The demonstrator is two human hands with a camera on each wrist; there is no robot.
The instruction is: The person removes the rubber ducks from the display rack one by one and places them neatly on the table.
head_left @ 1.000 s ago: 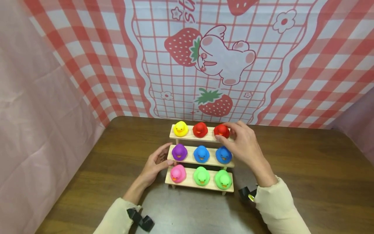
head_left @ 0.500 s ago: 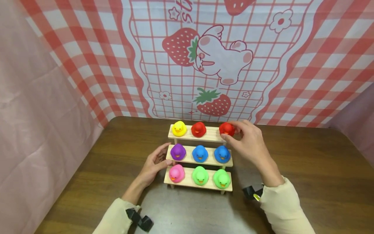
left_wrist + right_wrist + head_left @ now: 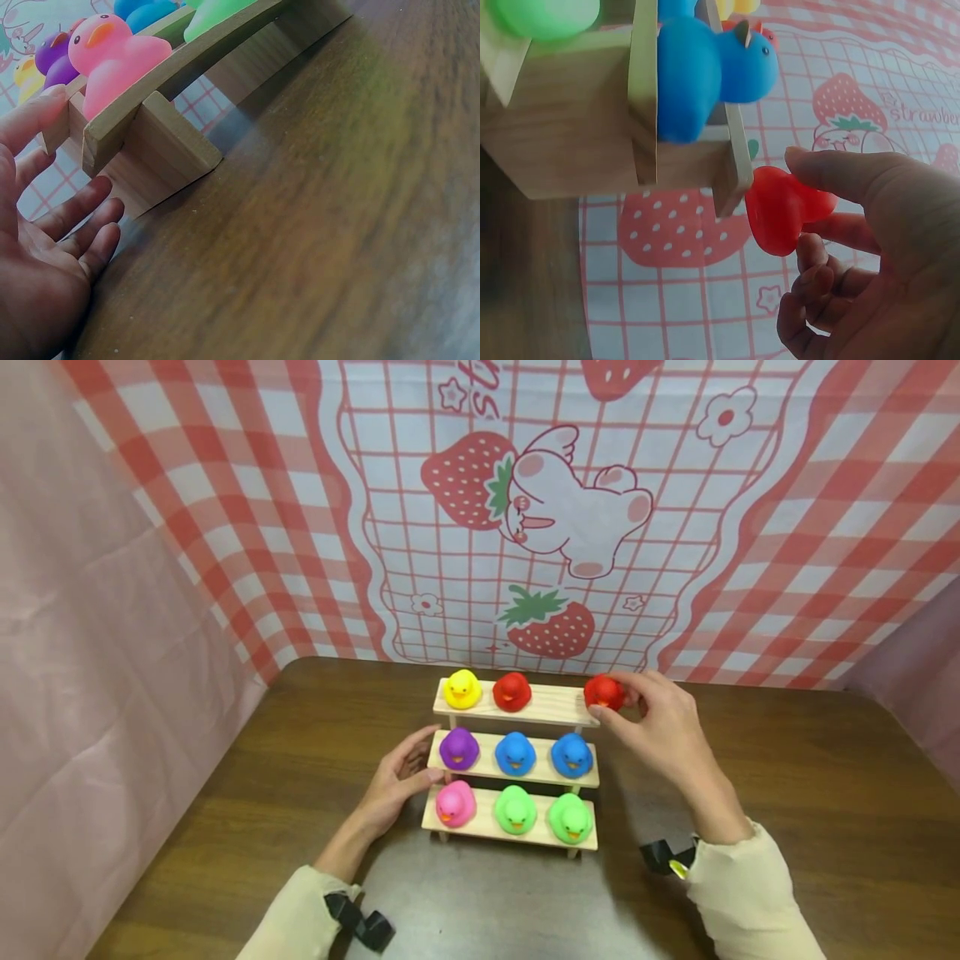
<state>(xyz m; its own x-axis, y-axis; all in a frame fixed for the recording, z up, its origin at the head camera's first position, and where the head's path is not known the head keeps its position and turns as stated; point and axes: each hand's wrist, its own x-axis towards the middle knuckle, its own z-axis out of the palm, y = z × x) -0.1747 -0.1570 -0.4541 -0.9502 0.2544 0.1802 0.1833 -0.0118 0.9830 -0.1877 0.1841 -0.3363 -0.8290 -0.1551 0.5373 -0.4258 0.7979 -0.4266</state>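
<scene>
My right hand (image 3: 663,722) pinches a red rubber duck (image 3: 603,692) between thumb and fingers at the right end of the top shelf of a three-tier wooden stand (image 3: 551,703). In the right wrist view that red duck (image 3: 780,208) juts past the shelf's end. My left hand (image 3: 396,779) is at the stand's left side, its thumb by the middle shelf's end; in the left wrist view the other fingers (image 3: 79,210) are spread loosely beside the wood. A yellow duck (image 3: 462,690) and another red duck (image 3: 512,692) sit on the top shelf.
The middle shelf bears a purple duck (image 3: 459,749) and two blue ducks (image 3: 515,754). On the bottom shelf are a pink duck (image 3: 455,804) and two green ducks (image 3: 514,811). Behind the brown table (image 3: 787,777) hangs a strawberry-print cloth (image 3: 555,627).
My right hand has moved rightward with the red duck, from on the top shelf to its right end, widening the gap to the other red duck. The left hand stays put.
</scene>
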